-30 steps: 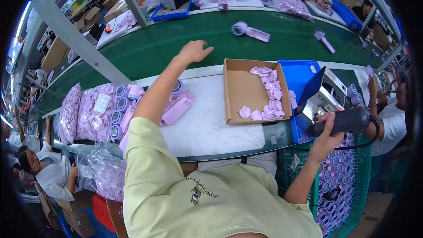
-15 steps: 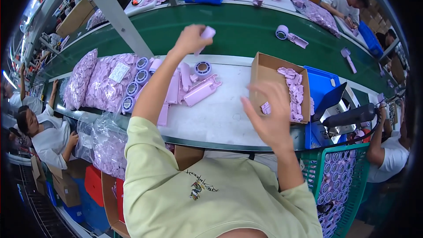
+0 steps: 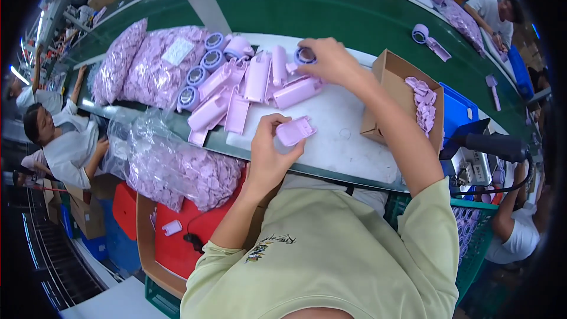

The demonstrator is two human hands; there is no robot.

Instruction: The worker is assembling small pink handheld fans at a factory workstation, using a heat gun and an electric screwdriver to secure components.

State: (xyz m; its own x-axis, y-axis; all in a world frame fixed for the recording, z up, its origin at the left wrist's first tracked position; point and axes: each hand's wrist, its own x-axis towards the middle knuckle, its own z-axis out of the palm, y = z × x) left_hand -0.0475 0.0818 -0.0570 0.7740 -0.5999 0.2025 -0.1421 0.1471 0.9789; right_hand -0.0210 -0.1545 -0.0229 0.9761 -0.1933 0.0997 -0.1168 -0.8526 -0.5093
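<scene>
My left hand (image 3: 269,152) holds a small lilac plastic cover (image 3: 295,131) between thumb and fingers, above the near edge of the white work surface. The cover has a rounded end and small tabs. My right hand (image 3: 331,62) reaches forward with its fingers on a lilac housing with a dark round ring (image 3: 305,55); the fingertips are partly hidden. Beside it lie several long lilac handle shells (image 3: 257,78), heaped at the middle of the surface. More round ring housings (image 3: 198,75) stand in a row to their left.
Clear bags of lilac parts (image 3: 155,62) lie at left, another bag (image 3: 195,171) nearer. A cardboard box (image 3: 378,75) with small lilac pieces stands right, before a blue tray (image 3: 458,101). Behind runs a green conveyor (image 3: 319,9). A green crate (image 3: 481,224) sits low right. Co-workers flank both sides.
My left hand has come back from over the conveyor and now holds the lilac cover near me. My right hand has moved from by the box to the ring housing. The view has shifted.
</scene>
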